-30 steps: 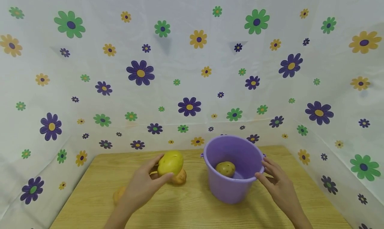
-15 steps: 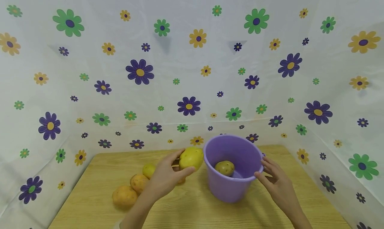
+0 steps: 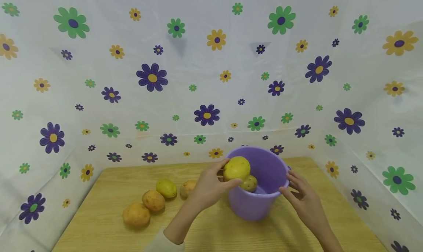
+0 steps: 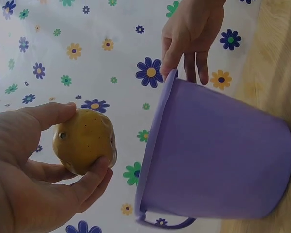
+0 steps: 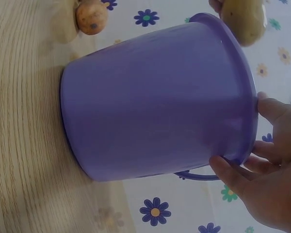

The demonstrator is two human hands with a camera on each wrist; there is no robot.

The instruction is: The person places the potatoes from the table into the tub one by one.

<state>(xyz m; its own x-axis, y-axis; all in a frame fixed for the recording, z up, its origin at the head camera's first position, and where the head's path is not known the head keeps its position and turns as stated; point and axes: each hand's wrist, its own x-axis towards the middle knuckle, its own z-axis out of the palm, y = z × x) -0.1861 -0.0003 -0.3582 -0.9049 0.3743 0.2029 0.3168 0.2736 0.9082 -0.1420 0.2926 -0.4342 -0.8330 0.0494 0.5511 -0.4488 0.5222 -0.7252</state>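
My left hand (image 3: 211,187) grips a yellow potato (image 3: 237,167) between thumb and fingers, over the left rim of a purple bucket (image 3: 252,208). Dark eyes dot this potato's skin in the left wrist view, where it sits outside the bucket's mouth. Inside the bucket lies a greenish potato (image 3: 250,184), partly hidden behind the held one. At the opposite side my right hand (image 3: 305,200) pinches the bucket's rim, its fingertips also against the outer wall in the right wrist view. The bucket stands upright on the wooden table.
Left of the bucket, two tan potatoes (image 3: 136,215) lie beside a yellow-green potato (image 3: 166,188). Another tan potato (image 3: 187,188) is partly covered by my left hand. A white sheet (image 3: 185,98) printed with flowers walls in the table (image 3: 109,193) at the back and sides.
My left hand has carried the yellow potato rightwards from above the table to the bucket's rim, uncovering the potatoes on the left. My right hand stays at the rim.
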